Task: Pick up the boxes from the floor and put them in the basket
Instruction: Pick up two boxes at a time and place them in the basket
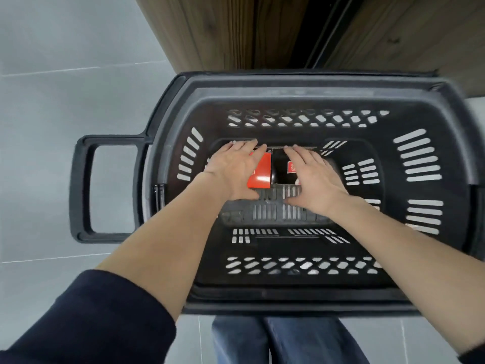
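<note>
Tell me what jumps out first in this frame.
A dark slotted basket fills the frame. Deep inside it, the left hand lies across a red box and the right hand across a black box, side by side. The basket's loop handle juts left over grey floor.

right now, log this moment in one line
left hand: flat on red box | right hand: flat on black box | both side by side in basket

The basket (pixel 458 143) stood open at the top, free to reach into from above. On the basket's bottom, the far part held a red box (pixel 262 172) under the left hand (pixel 233 169) and a black box (pixel 279 166) under the right hand (pixel 312 177). The near part lay bare. A wooden cabinet (pixel 210 32) closed off the basket's far side.
</note>
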